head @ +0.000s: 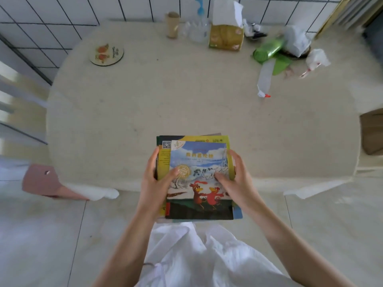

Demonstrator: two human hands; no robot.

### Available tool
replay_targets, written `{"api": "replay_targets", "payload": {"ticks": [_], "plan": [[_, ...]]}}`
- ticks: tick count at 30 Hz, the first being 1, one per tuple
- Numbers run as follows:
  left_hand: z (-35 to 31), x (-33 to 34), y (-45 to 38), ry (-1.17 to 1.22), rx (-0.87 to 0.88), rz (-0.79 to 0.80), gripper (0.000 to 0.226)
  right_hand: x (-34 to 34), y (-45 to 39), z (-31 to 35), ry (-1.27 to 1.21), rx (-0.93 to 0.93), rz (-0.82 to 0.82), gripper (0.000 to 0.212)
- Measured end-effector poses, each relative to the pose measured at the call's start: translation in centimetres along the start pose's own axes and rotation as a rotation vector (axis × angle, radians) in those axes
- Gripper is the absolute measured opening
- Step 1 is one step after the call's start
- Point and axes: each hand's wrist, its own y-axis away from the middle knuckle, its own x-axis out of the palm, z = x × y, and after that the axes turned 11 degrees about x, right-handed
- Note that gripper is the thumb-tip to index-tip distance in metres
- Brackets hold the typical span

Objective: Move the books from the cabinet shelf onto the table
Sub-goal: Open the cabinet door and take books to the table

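Note:
A stack of picture books (199, 189) is held over the near edge of the beige oval table (165, 104). The top book shows two red birds under a blue snowy sky; a yellow-edged book lies under it. My left hand (157, 179) grips the stack's left side, thumb on the top cover. My right hand (236, 179) grips the right side, thumb also on the cover. The far half of the stack is above the tabletop, the near half above the floor. No cabinet shelf is in view.
At the table's far side stand a round coaster (106, 54), a cardboard tube (172, 24), a tissue pack (226, 36), a green bag roll (268, 49) and crumpled plastic (296, 41). A pink stool (44, 181) is at the left, a brown box (372, 133) at the right.

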Motion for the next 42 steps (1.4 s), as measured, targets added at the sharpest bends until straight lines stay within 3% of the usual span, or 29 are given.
{"api": "replay_targets", "payload": {"ticks": [4,7,9,13,16,21,24,26,31,35,37,42], "plan": [[-1.9,-3.4,-6.5,0.022,-0.031,0.01,0.091,2.4,-4.8,5.3,-0.223,0.218,0.051,0.082],[-2.8,-5.4,-10.7,-0.024,-0.023,0.092,0.065,3.5,-8.2,7.8,-0.235,0.224,0.101,0.055],[-2.9,-6.6,-13.3,-0.058,0.005,0.154,0.043,4.4,-10.0,8.7,-0.202,0.171,0.089,0.055],[-1.8,-7.7,-16.8,-0.089,0.106,0.203,0.047,5.4,-11.9,9.1,-0.04,-0.105,0.001,0.067],[-0.6,-7.9,-18.0,-0.115,0.129,0.227,0.051,5.8,-12.6,8.7,0.107,-0.264,-0.112,0.06],[0.9,-8.1,-18.6,-0.206,0.179,0.233,0.047,5.7,-13.4,7.4,0.145,-0.287,-0.132,0.05],[1.7,-8.5,-17.9,-0.265,0.209,0.215,0.059,5.8,-13.3,6.3,0.2,-0.332,-0.099,0.038],[1.6,-8.6,-17.6,-0.292,0.218,0.232,0.07,5.7,-13.6,5.9,0.254,-0.328,-0.097,0.046],[2.1,-8.8,-18.1,-0.257,0.148,0.327,0.09,5.4,-14.7,4.9,0.291,-0.304,-0.001,0.089],[2.9,-9.1,-18.7,-0.348,0.151,0.326,0.059,6.3,-16.0,4.2,0.325,-0.363,-0.028,0.067],[3.5,-9.0,-18.8,-0.363,0.14,0.314,0.042,6.4,-16.4,4.0,0.309,-0.291,-0.056,0.053],[3.8,-8.6,-20.3,-0.359,0.075,0.272,0.043,6.0,-17.3,4.9,0.286,-0.166,-0.029,0.033]]}}
